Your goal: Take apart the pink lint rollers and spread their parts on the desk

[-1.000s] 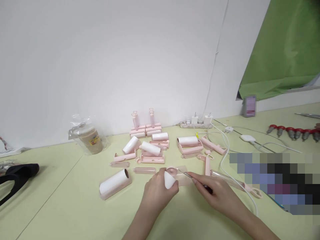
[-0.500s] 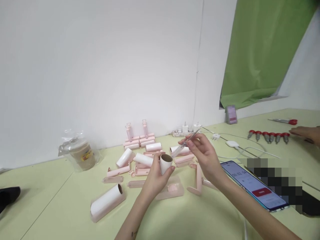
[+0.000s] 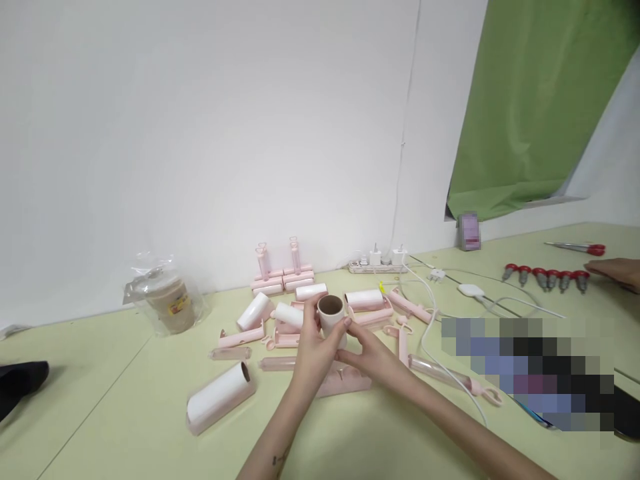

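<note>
My left hand [image 3: 313, 347] is wrapped round a white lint roller refill [image 3: 333, 323], held upright with its brown cardboard core facing up. From the other side, the fingers of my right hand [image 3: 373, 353] are closed on the same roll; part of their grip is hidden. Just below my hands lies a pink roller cover [image 3: 345, 383]. A larger white roll in a clear pink sleeve [image 3: 220, 400] rests to the left. Beyond my hands are more white refills [image 3: 253, 311] and pink lint roller parts [image 3: 243, 335]. Right of my right wrist lies a clear tube handle with a pink loop [image 3: 440, 370].
Pink lint rollers [image 3: 267, 273] stand and lie by the wall. A bagged tape roll [image 3: 173, 303] is at the left. White cables [image 3: 430, 333] run from a power strip [image 3: 377, 267]. At right are red-topped grey pieces [image 3: 553, 278], scissors [image 3: 575, 248] and another person's hand [image 3: 617, 272].
My right hand has come down from the upper right onto the refill. The clear plastic piece it held no longer shows in it. My left hand keeps its hold on the roll.
</note>
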Motion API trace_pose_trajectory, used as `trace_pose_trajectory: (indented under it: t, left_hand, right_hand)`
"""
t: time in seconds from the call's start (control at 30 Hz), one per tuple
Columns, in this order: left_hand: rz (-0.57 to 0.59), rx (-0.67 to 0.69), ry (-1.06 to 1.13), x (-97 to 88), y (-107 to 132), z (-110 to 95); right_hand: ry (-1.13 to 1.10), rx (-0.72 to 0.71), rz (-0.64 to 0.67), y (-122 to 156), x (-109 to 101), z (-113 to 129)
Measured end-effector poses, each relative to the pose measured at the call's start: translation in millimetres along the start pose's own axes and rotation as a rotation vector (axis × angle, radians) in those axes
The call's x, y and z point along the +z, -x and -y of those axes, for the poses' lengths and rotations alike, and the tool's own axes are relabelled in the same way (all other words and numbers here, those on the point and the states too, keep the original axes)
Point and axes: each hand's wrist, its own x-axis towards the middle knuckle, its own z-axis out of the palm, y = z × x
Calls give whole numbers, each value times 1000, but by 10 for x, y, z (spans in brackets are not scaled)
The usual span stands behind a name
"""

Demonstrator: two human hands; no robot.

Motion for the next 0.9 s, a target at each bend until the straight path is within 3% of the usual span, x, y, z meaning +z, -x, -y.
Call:
trace_pose_trajectory:
  t: [0.27,0.43,0.53,0.63,0.77,0.9]
  left_hand:
    - [-137,84,137,-25,24,-244]
    - [-126,139,32,-183,6,-395]
    - [-5,84,-152,-299,-12,-426]
    - [205,-93,-546,-331,20,-372]
    - [441,-225,-1048,-169,140,-186]
    - [468,-172,-1164,55,221,-30]
  right_hand:
    - [-40,40,-85,6,81,-107]
    - [-160,63,-153,-32,68,-171]
    - [-250,80,-269,-71,-99,-106]
    - [-306,65,-417,-96,-387,-14]
    - [-331,2,-563,-72,-744,71]
    - [-234,-6,-550,-15,-900,78]
